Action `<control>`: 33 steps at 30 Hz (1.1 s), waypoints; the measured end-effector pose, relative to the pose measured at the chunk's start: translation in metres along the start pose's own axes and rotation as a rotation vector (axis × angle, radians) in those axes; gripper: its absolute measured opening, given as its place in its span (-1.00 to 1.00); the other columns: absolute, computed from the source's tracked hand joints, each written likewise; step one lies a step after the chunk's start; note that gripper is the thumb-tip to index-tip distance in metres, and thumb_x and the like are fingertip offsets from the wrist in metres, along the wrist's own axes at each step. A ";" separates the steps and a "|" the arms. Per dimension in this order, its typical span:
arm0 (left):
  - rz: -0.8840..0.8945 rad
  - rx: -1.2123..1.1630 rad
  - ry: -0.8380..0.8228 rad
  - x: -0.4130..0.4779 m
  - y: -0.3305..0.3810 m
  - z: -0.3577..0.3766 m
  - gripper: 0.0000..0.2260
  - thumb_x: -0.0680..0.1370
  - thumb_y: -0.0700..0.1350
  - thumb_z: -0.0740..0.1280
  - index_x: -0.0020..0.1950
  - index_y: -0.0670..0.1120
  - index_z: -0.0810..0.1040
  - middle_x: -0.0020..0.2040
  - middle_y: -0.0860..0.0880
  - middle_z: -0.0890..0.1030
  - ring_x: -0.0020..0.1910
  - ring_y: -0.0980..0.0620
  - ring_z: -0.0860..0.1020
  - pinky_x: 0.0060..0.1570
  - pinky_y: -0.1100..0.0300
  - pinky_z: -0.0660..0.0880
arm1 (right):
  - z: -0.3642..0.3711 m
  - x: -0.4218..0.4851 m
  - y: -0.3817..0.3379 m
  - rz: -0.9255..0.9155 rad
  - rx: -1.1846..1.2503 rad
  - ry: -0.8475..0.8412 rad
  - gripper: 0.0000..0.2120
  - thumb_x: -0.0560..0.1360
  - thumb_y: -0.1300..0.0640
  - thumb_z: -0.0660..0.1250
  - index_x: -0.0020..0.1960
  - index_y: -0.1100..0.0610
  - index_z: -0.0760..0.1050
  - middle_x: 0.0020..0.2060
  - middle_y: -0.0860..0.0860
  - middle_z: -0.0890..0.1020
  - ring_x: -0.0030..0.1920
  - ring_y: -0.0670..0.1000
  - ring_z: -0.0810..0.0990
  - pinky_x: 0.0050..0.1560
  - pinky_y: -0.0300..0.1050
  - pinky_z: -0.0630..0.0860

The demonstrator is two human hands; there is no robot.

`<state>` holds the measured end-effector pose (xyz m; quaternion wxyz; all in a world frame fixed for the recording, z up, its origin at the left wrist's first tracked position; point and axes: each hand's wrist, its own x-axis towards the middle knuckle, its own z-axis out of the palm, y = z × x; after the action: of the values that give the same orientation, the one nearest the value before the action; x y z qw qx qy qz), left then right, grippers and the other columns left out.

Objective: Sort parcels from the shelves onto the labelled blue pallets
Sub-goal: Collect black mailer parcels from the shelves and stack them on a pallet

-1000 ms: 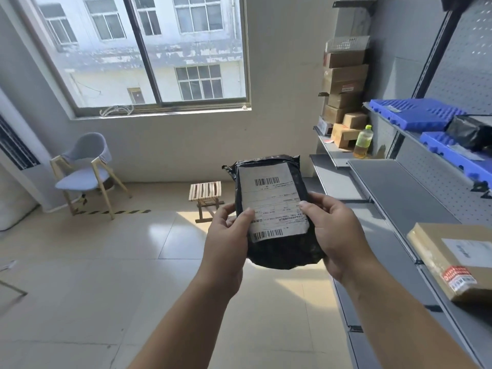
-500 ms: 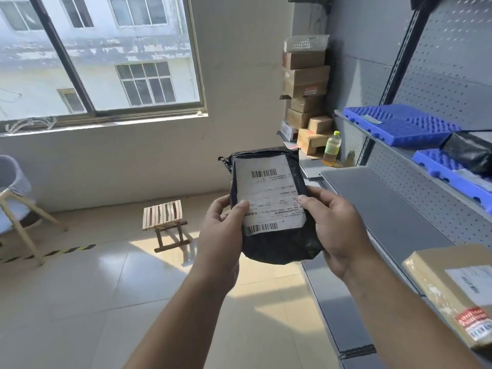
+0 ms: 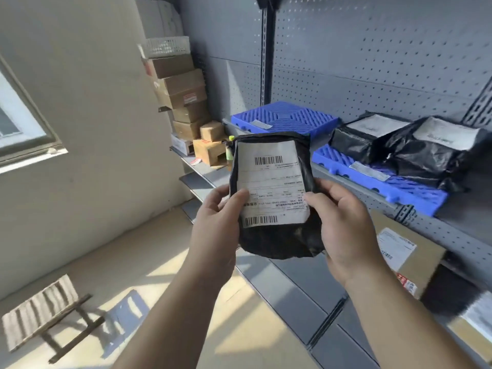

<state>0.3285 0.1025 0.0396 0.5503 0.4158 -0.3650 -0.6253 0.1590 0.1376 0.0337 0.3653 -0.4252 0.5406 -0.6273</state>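
Observation:
A black parcel bag (image 3: 277, 243) with a white barcoded label is held upright in front of me. My left hand (image 3: 215, 222) grips its left edge, thumb on the label. My right hand (image 3: 343, 225) grips its right edge the same way. Behind the parcel, on the upper shelf, lie two blue pallets: the far pallet (image 3: 285, 118) bears only a small label, the near pallet (image 3: 383, 182) carries two black parcel bags (image 3: 415, 147). A cardboard parcel (image 3: 407, 251) with a white label lies on the lower shelf to the right.
A grey pegboard shelf unit (image 3: 372, 62) fills the right side. A stack of cardboard boxes (image 3: 183, 94) with a white basket on top stands at its far end. A small wooden stool (image 3: 45, 312) is on the floor at the lower left. A window frame (image 3: 29, 134) shows at the left.
My view has swung right and closer to the shelves; the window and chair slid out to the left. The parcel stays in both hands, raised slightly toward the blue pallets.

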 end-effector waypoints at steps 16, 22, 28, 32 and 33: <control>0.001 0.084 -0.314 0.153 -0.011 0.177 -0.76 0.60 -0.21 0.36 -0.14 0.02 0.77 -0.06 -0.13 0.76 -0.05 -0.12 0.74 -0.01 0.02 0.66 | -0.108 0.134 -0.027 -0.234 -0.277 0.264 -0.83 0.53 0.12 0.32 0.01 -0.06 0.65 -0.20 -0.30 0.69 -0.18 -0.22 0.65 -0.12 -0.23 0.59; 0.000 0.082 -0.483 0.210 -0.016 0.218 -0.84 0.55 -0.18 0.38 -0.11 -0.06 0.77 -0.08 -0.13 0.76 -0.08 -0.09 0.74 -0.14 0.10 0.66 | -0.124 0.174 -0.028 -0.218 -0.426 0.450 -0.75 0.53 0.07 0.38 0.19 -0.12 0.57 -0.12 -0.21 0.70 -0.17 -0.13 0.64 -0.16 -0.20 0.56; 0.039 0.167 -0.672 0.268 -0.021 0.249 -0.83 0.51 -0.09 0.37 -0.01 -0.01 0.76 -0.03 -0.10 0.76 -0.02 -0.08 0.73 -0.04 0.04 0.65 | -0.122 0.216 -0.025 -0.142 -0.522 0.584 -0.70 0.54 0.02 0.35 0.26 -0.17 0.52 -0.06 -0.14 0.70 -0.29 -0.12 0.60 -0.27 -0.20 0.51; 0.029 0.231 -0.761 0.301 -0.025 0.266 -0.83 0.52 -0.08 0.37 0.01 -0.04 0.74 -0.05 -0.09 0.76 -0.08 -0.07 0.74 -0.20 0.16 0.62 | -0.118 0.239 -0.025 -0.060 -0.618 0.650 -0.63 0.53 0.00 0.32 0.34 -0.09 0.51 0.11 -0.16 0.66 0.06 -0.14 0.64 0.11 -0.05 0.59; 0.032 0.253 -0.775 0.309 -0.027 0.269 -0.82 0.51 -0.07 0.37 0.02 -0.02 0.74 -0.05 -0.08 0.76 -0.07 -0.07 0.74 -0.20 0.16 0.62 | -0.116 0.243 -0.025 -0.058 -0.626 0.660 -0.64 0.52 0.01 0.32 0.31 -0.11 0.51 0.10 -0.19 0.66 0.07 -0.15 0.63 0.12 -0.04 0.59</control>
<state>0.0552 -0.2006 0.0830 0.3263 0.2081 -0.6259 -0.6770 -0.0391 -0.0396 0.0858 0.0097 -0.3073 0.7795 -0.5458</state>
